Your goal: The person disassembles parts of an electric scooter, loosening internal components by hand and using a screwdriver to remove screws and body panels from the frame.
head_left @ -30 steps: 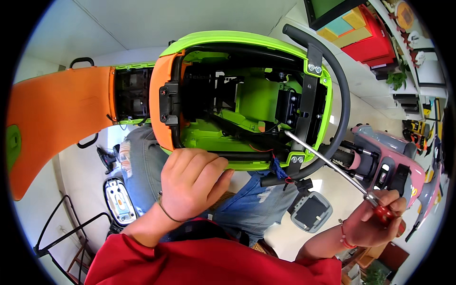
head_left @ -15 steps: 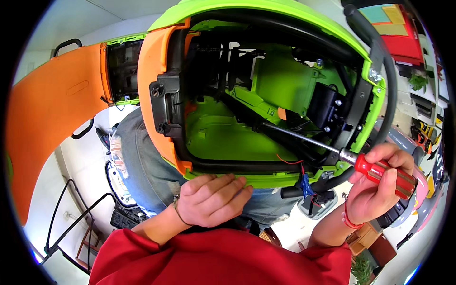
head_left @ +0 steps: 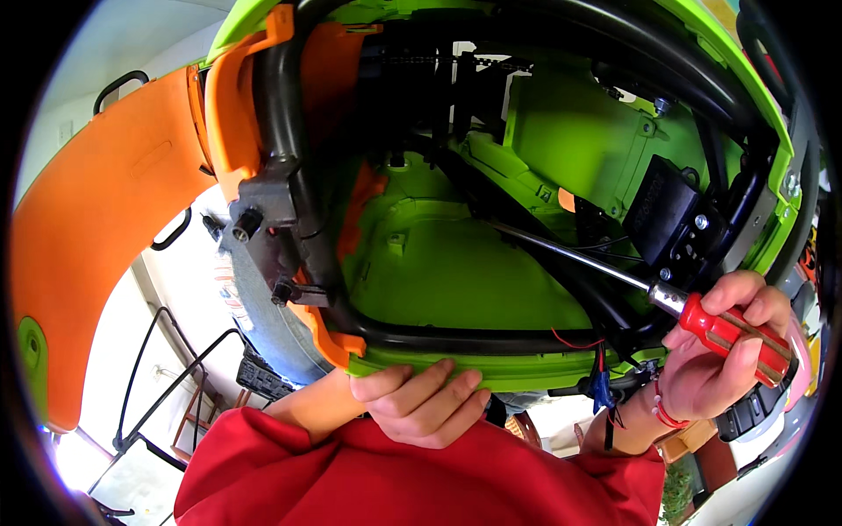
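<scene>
An open green housing (head_left: 456,272) with orange trim (head_left: 230,123) and a black tube frame fills the view. My left hand (head_left: 419,403) has its fingers curled on the lower green rim. In my right hand (head_left: 719,351) is a screwdriver with a red handle (head_left: 712,328); its long shaft reaches into the housing, and I cannot make out clearly what its tip touches. A black box (head_left: 656,210) with bolts sits on the housing's right side, near the shaft. Red and blue wires (head_left: 602,386) hang over the lower right rim.
A long orange panel (head_left: 105,202) with black handles extends left of the housing. A black metal frame (head_left: 149,368) stands at the lower left. Part of a pink object (head_left: 796,351) shows at the right, and a plant (head_left: 675,491) at the bottom right.
The housing has grown much larger in view. The screwdriver in my right hand has moved up deeper inside it, and my left hand has moved down and right along with the lower rim.
</scene>
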`<state>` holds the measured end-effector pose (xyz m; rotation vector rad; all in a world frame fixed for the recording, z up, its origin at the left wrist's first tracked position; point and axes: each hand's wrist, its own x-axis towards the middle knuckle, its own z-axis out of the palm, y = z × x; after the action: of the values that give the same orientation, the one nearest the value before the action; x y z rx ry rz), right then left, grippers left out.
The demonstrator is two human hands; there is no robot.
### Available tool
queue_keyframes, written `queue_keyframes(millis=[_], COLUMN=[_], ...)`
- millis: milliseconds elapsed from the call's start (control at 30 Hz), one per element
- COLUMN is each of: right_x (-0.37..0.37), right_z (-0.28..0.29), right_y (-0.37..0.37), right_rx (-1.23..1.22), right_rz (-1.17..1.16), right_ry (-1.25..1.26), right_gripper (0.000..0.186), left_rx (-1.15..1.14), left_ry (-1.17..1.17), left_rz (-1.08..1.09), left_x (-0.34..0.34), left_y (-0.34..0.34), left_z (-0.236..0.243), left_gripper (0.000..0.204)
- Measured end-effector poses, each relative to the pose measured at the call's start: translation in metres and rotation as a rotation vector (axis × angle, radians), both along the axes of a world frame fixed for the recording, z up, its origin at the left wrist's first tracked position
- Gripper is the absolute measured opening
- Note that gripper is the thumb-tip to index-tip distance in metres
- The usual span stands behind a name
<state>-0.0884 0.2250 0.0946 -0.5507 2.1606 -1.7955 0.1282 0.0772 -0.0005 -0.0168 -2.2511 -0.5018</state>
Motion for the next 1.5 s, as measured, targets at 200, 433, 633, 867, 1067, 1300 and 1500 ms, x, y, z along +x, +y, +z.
queue_keyframes(millis=[200,433,633,867,1067,1300,1500], right_x=[-0.003,-0.002,0.003,0.006,0.001,0.003,0.005], right_z=[-0.001,0.002,0.0,0.002,0.001,-0.003,0.0], right_y=[-0.003,-0.007,-0.009,-0.011,-0.004,-0.007,-0.01], right_rx=[0.009,-0.037,-0.028,0.062,0.018,0.025,0.056], right_rz=[0.094,0.044,-0.052,-0.1,0.074,0.085,-0.1], right_ry=[0.016,0.063,0.083,0.153,0.091,0.189,0.15], right_gripper=[0.044,0.027,0.027,0.026,0.026,0.029,0.022], left_rx=[-0.014,-0.029,-0.15,-0.172,-0.186,-0.183,-0.141], left_ry=[0.017,0.126,0.199,0.191,0.172,0.172,0.126], left_rz=[-0.037,0.018,-0.047,-0.011,0.014,0.039,0.074], left_x=[0.0,-0.007,-0.01,-0.01,-0.013,-0.013,-0.011], left_y=[-0.006,-0.003,-0.011,-0.01,-0.009,-0.007,0.0], left_z=[-0.002,-0.014,-0.018,-0.018,-0.019,-0.018,-0.017], left_gripper=[0.011,0.007,0.007,0.015,0.017,0.017,0.015])
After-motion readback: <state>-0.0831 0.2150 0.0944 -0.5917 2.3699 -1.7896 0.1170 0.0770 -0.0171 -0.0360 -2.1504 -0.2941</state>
